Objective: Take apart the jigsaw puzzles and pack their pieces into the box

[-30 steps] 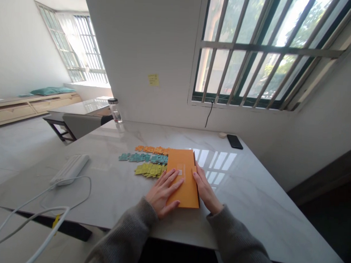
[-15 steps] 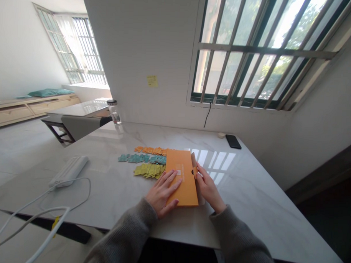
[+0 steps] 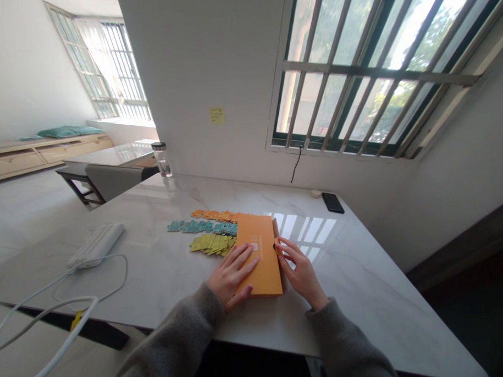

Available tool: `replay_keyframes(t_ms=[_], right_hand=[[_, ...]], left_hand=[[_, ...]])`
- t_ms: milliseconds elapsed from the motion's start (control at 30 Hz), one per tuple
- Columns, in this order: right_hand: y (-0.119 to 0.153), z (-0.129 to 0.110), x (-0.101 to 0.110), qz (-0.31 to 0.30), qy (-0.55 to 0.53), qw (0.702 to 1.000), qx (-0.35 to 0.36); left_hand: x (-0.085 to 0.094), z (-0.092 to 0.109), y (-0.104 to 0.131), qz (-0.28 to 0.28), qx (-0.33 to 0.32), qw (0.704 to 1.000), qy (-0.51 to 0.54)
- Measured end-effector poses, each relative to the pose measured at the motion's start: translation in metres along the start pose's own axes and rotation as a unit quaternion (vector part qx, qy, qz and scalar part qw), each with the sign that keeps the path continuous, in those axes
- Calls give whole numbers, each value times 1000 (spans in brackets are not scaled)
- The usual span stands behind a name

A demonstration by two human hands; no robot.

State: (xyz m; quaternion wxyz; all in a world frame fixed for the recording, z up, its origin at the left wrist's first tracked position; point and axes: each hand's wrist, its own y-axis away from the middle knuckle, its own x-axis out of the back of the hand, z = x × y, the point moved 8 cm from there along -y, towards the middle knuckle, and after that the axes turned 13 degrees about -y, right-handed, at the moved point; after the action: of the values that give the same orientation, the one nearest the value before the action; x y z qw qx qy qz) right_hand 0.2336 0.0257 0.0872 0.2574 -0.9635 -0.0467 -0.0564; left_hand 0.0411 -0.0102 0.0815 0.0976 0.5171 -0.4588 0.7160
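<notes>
An orange cardboard box (image 3: pixel 259 277) lies flat on the white marbled table. My left hand (image 3: pixel 233 273) rests on its top face with the fingers spread. At the box's right edge, my right hand (image 3: pixel 300 270) has its fingertips and thumb closed on the flap, beside a dark round notch. Rows of puzzle pieces reach to the box's left side: orange pieces (image 3: pixel 217 215) at the back, teal pieces (image 3: pixel 196 226) in the middle, and yellow-green pieces (image 3: pixel 210 243) in front. The box hides the right ends of the rows.
A white power strip (image 3: pixel 96 245) with cables lies on the table's left. A clear bottle (image 3: pixel 162 160) stands at the back left corner. A black phone (image 3: pixel 332 202) and a small pale round object (image 3: pixel 315 194) lie at the back right.
My right hand's fingers have shifted at the tab, and the flap sits closer to the box's right edge. My left hand stays put on top.
</notes>
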Motion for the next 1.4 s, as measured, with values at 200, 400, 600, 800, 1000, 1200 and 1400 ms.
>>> replay_keyframes(t_ms=[200,400,600,800,1000,1200,1400], right_hand=[[2,3,6,-7,66,997,26],[4,1,0,-7,75,996,36],[6,-3,1,-9,83,996,42],[7,-4,2,-23,94,994,51],[11,-10,-7,-39,134,988,61],[21,-24,-20,-95,194,973,79],[32,-34,-39,-160,200,963,79]], left_hand=[[1,1,0,22,3,1000,11],[1,1,0,25,8,1000,16],[-1,0,1,17,-4,1000,8],[-5,0,2,-11,-15,1000,-21],[-4,0,2,-11,-20,999,-26],[-4,1,2,-8,-19,1000,-17],[-4,0,2,2,-17,1000,11]])
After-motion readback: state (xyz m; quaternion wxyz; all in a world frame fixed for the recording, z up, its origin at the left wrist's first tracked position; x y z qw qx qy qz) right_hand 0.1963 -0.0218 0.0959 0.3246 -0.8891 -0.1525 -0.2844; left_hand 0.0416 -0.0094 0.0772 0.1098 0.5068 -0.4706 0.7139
